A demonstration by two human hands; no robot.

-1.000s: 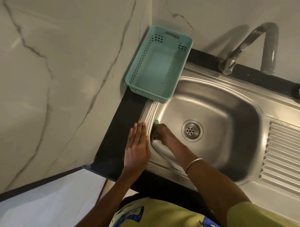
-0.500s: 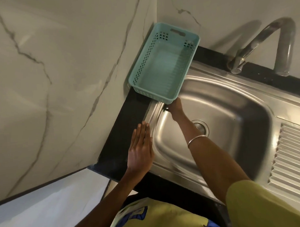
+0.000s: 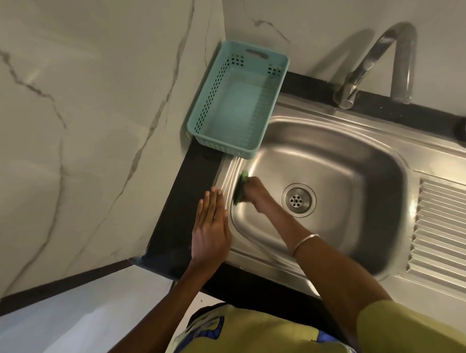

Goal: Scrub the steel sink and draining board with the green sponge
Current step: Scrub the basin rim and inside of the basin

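right hand (image 3: 256, 192) grips the green sponge (image 3: 240, 188) against the steel sink (image 3: 358, 156) bowl's left wall, just under the rim; left hand (image 3: 210, 227) lies flat, fingers straight, on that rim beside the black worktop (image 3: 180, 212). the teal basket (image 3: 237, 99) overhangs the sink's far-left corner; the draining board (image 3: 447, 232) lies right.

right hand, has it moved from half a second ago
Yes. The right hand with the sponge has come back from the basket corner, nearer the drain.
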